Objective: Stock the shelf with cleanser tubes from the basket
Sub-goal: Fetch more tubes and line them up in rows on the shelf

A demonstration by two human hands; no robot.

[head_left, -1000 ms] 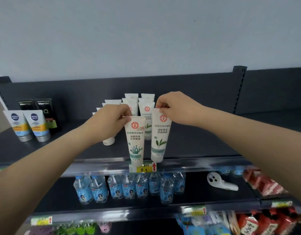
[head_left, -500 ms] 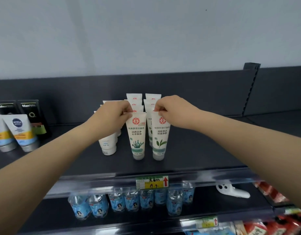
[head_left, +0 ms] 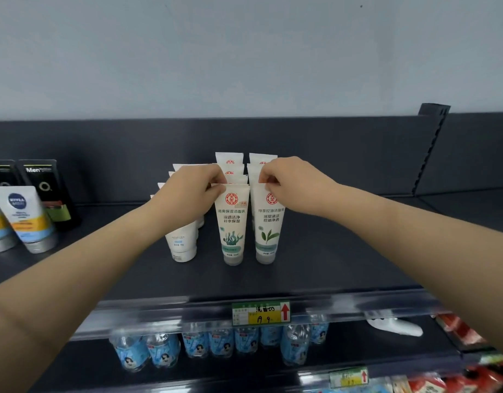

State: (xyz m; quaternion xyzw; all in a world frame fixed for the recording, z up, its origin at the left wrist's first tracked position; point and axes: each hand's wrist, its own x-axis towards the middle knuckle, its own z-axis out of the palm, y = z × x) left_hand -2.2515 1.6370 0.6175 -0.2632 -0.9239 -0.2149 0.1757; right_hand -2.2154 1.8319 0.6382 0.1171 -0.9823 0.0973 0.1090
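Cleanser tubes (head_left: 230, 161) are lined up cap-down in two rows running from near to far on the dark shelf (head_left: 344, 265), and the nearest tube of each row is held by a hand. At the left edge, blue-and-orange tubes (head_left: 23, 219) and black boxes (head_left: 44, 188) are seen; a row of plain white tubes (head_left: 183, 245) is stood just left of the two rows. The left hand (head_left: 192, 187) is closed in a pinch on the flat crimped top of the seaweed-print tube (head_left: 232, 225); the right hand (head_left: 291, 180) is closed the same way on the top of the leaf-print tube (head_left: 268, 225). Both tubes are held upright, long axis vertical, caps seemingly resting on the shelf, each lying straight below its own grip. Placement is judged nearly finished: the fingers need only be opened and lifted straight up, so that neither tube is tipped. The basket is not in view.
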